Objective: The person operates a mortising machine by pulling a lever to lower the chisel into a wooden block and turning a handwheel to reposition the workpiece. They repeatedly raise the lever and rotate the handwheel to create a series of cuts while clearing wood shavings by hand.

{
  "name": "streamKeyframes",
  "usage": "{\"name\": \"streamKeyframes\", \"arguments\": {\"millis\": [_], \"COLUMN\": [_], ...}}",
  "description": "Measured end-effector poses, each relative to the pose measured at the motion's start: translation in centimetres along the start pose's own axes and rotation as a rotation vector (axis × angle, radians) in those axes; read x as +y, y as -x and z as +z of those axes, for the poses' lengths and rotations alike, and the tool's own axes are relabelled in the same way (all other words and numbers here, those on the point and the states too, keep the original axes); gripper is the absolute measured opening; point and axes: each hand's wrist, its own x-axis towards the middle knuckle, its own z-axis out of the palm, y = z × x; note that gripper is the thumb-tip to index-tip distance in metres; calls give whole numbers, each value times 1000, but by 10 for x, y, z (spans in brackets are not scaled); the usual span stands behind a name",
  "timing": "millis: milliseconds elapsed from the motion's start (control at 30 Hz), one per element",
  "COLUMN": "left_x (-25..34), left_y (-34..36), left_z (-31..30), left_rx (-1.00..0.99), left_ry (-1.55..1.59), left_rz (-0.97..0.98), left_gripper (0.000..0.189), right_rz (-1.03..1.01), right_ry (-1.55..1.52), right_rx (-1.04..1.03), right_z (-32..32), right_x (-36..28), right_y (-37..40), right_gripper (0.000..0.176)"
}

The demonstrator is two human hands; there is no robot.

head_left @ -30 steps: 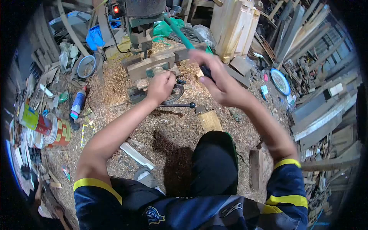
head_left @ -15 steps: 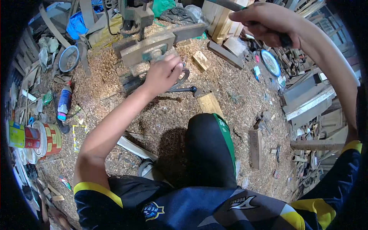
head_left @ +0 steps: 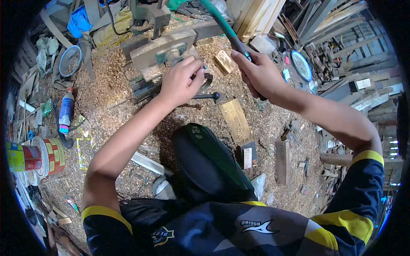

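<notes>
My right hand [head_left: 262, 77] is closed round the dark lower part of a green-and-black handle [head_left: 220, 21], which slants up and left past the top edge; its far end is out of view. At the vise [head_left: 147, 87], my left hand [head_left: 183, 81] has curled fingers against something small that I cannot make out. Just beyond it a curved wooden piece [head_left: 164, 50] stands on edge at the vise. The vise's ball-ended bar [head_left: 207, 96] sticks out to the right below my left hand.
Wood shavings cover the ground. Wood blocks [head_left: 224, 62] and a flat board [head_left: 235, 120] lie right of the vise. A spray bottle [head_left: 66, 110] and paint cans [head_left: 47, 158] stand at the left. Scrap wood [head_left: 363, 96] is piled at the right. My knee [head_left: 205, 162] is below the vise.
My right hand has come down and left from the upper right, still holding the handle, which now points more upward. My left hand has barely moved. My knee has shifted left.
</notes>
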Motion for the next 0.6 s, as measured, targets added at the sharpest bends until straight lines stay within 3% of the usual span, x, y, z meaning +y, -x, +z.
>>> {"name": "streamKeyframes", "arguments": {"millis": [300, 433, 500, 600], "left_x": [-15, -15, -17, -16], "left_y": [12, 11, 12, 13], "left_z": [6, 8, 8, 9], "left_rx": [150, 156, 132, 98], "left_ry": [144, 175, 178, 197], "left_rz": [121, 115, 99, 69], "left_gripper": [25, 24, 21, 19], "right_rz": [30, -80, -242, -237], "right_ry": [11, -130, -167, -153], "right_rx": [21, -2, 85, 73], "right_z": [11, 20, 28, 36], "right_x": [9, 34, 45, 51], "right_y": [-9, -25, -31, -35], "right_gripper": [48, 46, 47, 48]}}
